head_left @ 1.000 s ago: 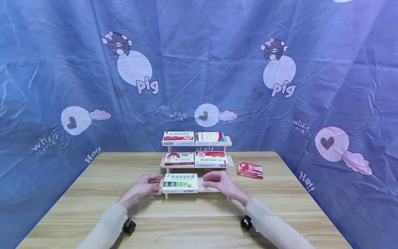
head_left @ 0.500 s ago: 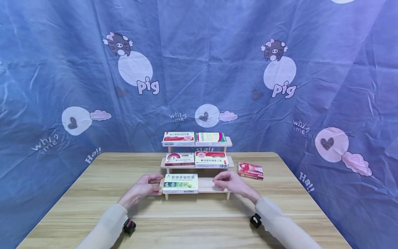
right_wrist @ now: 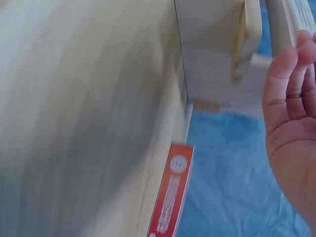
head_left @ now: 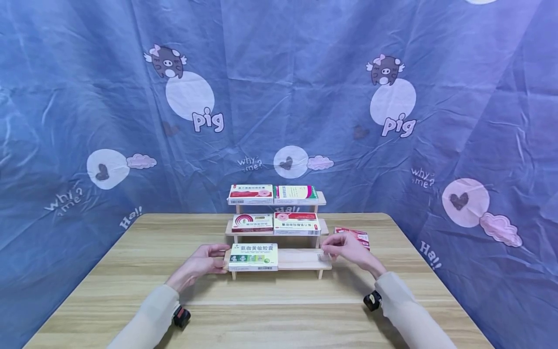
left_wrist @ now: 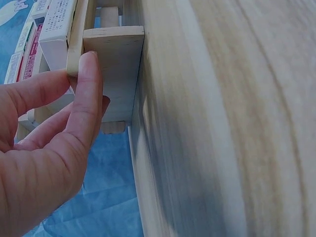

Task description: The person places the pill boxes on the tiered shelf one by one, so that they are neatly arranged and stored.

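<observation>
A three-tier wooden display stand sits on the table. My left hand pinches the left end of its lowest shelf; in the left wrist view thumb and fingers lie on either side of the shelf board. Beside them on that shelf lies a white-and-green medicine box. My right hand hovers by the right end of the lowest shelf, holding nothing, fingers loosely bent. Partly behind it, a red medicine box lies on the table; the right wrist view shows its red side.
Two medicine boxes, one red-and-white and one white-and-red, fill the middle shelf. On the top shelf are another red-and-white box and a white-and-green one. A blue printed curtain hangs behind the wooden table.
My right hand has moved rightward along the lowest shelf, from near the white-and-green box to past the shelf's right end, now overlapping the red box. The left hand has stayed in place.
</observation>
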Tool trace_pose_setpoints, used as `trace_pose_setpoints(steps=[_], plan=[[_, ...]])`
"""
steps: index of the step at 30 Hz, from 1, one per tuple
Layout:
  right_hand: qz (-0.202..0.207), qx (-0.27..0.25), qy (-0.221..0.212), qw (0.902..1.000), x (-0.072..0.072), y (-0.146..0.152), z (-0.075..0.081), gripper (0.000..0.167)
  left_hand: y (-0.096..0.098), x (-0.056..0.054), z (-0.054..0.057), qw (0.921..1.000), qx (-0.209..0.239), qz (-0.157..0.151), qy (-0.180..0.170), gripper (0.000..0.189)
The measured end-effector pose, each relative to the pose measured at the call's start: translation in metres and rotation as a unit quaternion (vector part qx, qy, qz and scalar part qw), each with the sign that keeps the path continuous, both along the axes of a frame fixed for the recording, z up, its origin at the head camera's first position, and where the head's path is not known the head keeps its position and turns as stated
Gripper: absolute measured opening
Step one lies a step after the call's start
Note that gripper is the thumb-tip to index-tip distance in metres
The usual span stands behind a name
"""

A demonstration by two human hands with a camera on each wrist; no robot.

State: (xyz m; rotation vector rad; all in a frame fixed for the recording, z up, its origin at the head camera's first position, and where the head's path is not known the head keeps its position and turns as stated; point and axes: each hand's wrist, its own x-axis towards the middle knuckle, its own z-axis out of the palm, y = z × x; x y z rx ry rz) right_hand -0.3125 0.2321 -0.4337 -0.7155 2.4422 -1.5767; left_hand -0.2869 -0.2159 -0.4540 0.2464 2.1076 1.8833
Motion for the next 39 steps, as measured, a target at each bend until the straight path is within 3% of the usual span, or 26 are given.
trace_pose_setpoints(steps=[13, 23, 28, 39], plan=[[-0.044, -0.075, -0.051, 0.9949, -0.017, 0.048, -0.010, 0.037, 0.001, 0.001, 0.003, 0.9999, 0.003, 0.005, -0.011, 0.066], [-0.067, -0.040, -0.071, 0.9944, -0.027, 0.076, -0.018, 0.062, 0.001, 0.002, 0.004, 0.9999, -0.001, 0.004, -0.010, 0.066], [-0.126, 0.012, -0.052, 0.9906, -0.033, 0.085, -0.018, 0.064, 0.001, 0.002, 0.004, 1.0000, 0.002, 0.002, -0.009, 0.065], [-0.151, 0.061, -0.058, 0.9849, -0.039, 0.102, -0.019, 0.069, 0.001, 0.002, 0.003, 1.0000, -0.001, 0.003, -0.007, 0.065]])
